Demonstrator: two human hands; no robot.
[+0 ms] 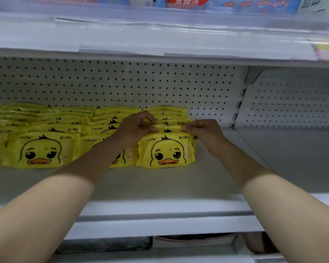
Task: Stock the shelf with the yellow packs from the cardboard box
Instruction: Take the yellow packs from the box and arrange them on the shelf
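Forearms [46,205] are stretched over the shelf [179,183], where a yellow pack [169,128] in the rightmost row is pinched at its top corners by left hand [135,128] and right hand [203,132]; it is judged soft, light and slippery, best held by that seam.

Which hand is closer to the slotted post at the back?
Right. The right hand, pinching the yellow pack, is just left of the slotted post; the left hand is farther left.
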